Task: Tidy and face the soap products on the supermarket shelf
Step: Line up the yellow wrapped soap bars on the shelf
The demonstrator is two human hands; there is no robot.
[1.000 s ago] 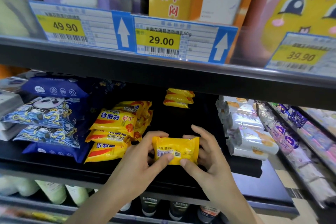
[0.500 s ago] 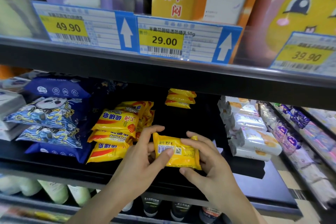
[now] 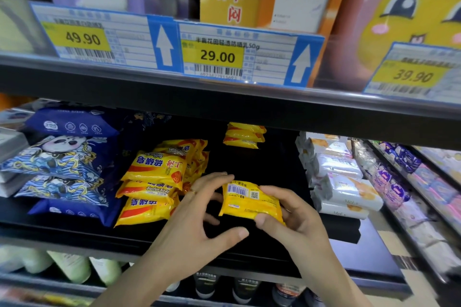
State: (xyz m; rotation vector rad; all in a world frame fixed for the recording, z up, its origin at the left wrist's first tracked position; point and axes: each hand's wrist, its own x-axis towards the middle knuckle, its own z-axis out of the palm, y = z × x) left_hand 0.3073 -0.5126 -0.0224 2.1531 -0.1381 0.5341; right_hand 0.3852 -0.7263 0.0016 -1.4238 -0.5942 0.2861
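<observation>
The right hand point(image 3: 296, 222) pinches the yellow soap bar point(image 3: 250, 203) above the shelf point(image 3: 349, 254), barcode side up; the left hand point(image 3: 199, 219) hangs open beside it, fingertips near its edge; best flip it label-forward, then seat it squarely right of the yellow stack point(image 3: 152, 187).

Lighting: bright, even, from above; upper price tags point(image 3: 159, 40) well lit. Shelf point(image 3: 249, 164) recess dark, in shadow. Glare: soft sheen on yellow soap packs point(image 3: 154, 169). Blur: corners and right edge smeared. Distortion: wide-angle bowing at frame edges.
</observation>
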